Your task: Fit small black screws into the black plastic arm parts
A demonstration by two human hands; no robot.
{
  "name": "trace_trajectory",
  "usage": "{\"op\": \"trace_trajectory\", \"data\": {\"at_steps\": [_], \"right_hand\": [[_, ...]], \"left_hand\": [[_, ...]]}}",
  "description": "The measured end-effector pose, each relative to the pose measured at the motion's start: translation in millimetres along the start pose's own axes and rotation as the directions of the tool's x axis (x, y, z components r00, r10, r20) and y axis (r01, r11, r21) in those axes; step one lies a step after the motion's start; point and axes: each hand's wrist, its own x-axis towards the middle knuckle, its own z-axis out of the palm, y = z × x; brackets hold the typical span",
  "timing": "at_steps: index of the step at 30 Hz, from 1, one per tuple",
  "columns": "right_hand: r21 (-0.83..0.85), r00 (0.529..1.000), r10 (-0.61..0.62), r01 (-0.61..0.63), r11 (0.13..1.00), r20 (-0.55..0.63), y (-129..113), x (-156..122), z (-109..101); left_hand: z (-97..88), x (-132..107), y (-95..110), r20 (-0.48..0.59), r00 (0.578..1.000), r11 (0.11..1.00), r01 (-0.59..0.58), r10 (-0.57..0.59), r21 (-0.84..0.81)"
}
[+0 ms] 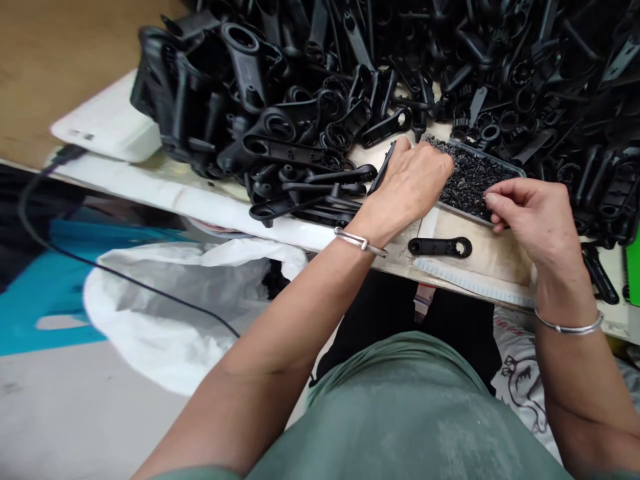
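My left hand (417,175) is closed, back upward, at the left end of a clear shallow tray (510,167). From its outer side sticks a black plastic arm (383,167), tilted and partly hidden by the hand. Small black pieces (473,177) fill the tray. Over the tray's right front corner, my right hand (537,217) pinches thumb and fingers together; whatever is between them is too small to make out. One black plastic lever (440,247) with a round hole at its right end lies flat on the table in front of the tray.
Black plastic parts (300,127) are heaped across the back and left of the table. A white box (110,127) with a black cable (125,287) stands at the left. Below the table edge hangs a white plastic bag (165,313). Something green (634,267) shows at the far right.
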Motion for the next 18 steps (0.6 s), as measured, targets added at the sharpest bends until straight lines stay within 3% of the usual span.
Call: {"op": "trace_trajectory", "data": {"at_steps": [4, 9, 14, 18], "right_hand": [[-0.081, 0.998, -0.053, 0.051, 0.995, -0.017, 3.1, -1.3, 2.1], [-0.043, 0.997, -0.044, 0.042, 0.998, -0.055, -3.9, -3.1, 4.4], [0.094, 0.998, -0.028, 0.033, 0.995, -0.047, -9.0, -5.4, 8.5], [0.277, 0.997, 0.074, -0.071, 0.958, 0.001, -12.1, -6.7, 10.4]], "left_hand": [[-3.2, -2.9, 2.3, 0.041, 0.999, 0.999, 0.008, -0.010, 0.035], [-9.5, -5.4, 6.3, 0.086, 0.996, 0.997, 0.033, -0.039, 0.065], [-20.8, -2.1, 12.3, 0.112, 0.993, 0.996, 0.039, -0.048, 0.076], [-24.8, 2.0, 10.7, 0.166, 0.983, 0.994, 0.061, -0.076, 0.095]]}}
